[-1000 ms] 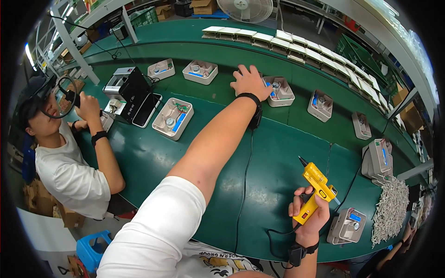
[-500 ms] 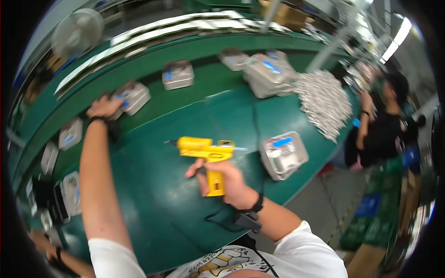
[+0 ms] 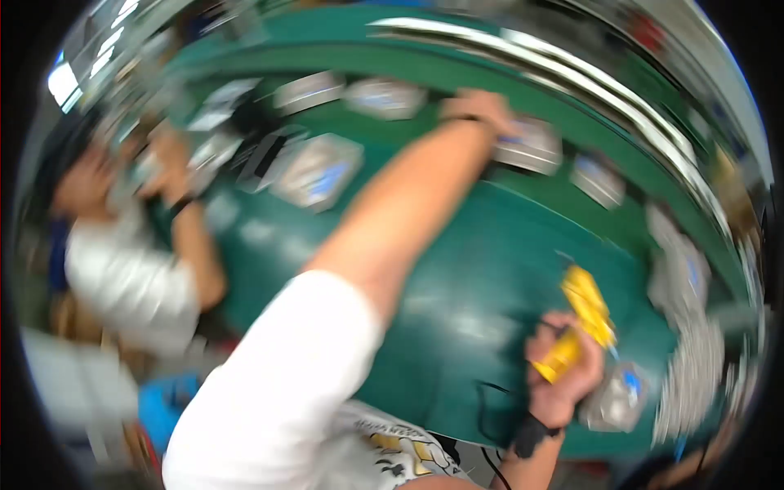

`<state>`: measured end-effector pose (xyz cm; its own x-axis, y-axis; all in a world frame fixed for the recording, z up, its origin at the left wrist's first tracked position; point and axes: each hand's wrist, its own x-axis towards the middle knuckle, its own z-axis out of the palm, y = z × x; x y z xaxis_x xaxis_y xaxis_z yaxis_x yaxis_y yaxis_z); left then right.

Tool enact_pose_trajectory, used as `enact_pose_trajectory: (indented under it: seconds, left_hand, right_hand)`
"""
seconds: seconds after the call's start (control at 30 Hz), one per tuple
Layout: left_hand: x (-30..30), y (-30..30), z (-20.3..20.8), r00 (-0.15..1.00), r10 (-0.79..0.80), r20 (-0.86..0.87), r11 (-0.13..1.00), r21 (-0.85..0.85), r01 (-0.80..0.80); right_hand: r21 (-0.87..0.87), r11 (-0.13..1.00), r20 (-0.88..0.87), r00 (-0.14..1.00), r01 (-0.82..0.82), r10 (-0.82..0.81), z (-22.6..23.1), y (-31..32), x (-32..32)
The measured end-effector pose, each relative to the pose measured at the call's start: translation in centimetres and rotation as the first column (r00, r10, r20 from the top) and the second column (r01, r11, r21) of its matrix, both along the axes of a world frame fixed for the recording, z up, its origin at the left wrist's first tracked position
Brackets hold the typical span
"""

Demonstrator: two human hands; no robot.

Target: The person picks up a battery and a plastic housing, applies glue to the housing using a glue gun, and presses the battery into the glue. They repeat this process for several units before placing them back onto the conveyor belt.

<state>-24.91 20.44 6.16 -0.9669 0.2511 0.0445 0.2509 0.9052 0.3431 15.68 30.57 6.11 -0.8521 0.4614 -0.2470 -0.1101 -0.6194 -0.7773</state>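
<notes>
Right hand (image 3: 563, 371) is clenched round the grip of a yellow power screwdriver (image 3: 581, 320), low at the right above the green tabletop (image 3: 482, 286), nose pointing up and away. It looks a rigid plastic tool, probably light enough for one hand, best taken by that handle where the palm already wraps it. Left hand (image 3: 480, 109) is stretched far across, reaching for a grey metal unit (image 3: 531, 143) on the far side; the blur is heavy, so whether those fingers have closed I cannot tell. That unit seems stiff and boxy, likely weighty, safest gripped by its edges. More grey units (image 3: 318, 171) lie scattered along the tabletop. At the left a co-worker in a white shirt (image 3: 122, 269) sits at the same line.
</notes>
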Motion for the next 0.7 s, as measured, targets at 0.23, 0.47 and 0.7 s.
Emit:
enact_pose_trajectory:
  seconds: [0.23, 0.47, 0.7]
  left_hand:
    - [8.6, -11.3, 2.4, 0.994, -0.047, -0.100, 0.853, 0.515, 0.092]
    - [26.7, -24.9, 0.8, 0.943, -0.229, -0.243, 0.891, 0.339, 0.303]
    - [31.8, -35.1, 0.2, 0.976, 0.007, -0.218, 0.990, 0.140, 0.024]
  right_hand:
    - [-0.064, 0.972, -0.312, 0.930, -0.227, 0.197, -4.6, 3.5, -2.2]
    - [-0.126, 0.955, -0.323, 0.922, -0.268, 0.216, -6.2, 4.6, -2.5]
    - [-0.144, 0.949, -0.294, 0.928, -0.279, 0.228, -6.1, 4.1, -2.6]
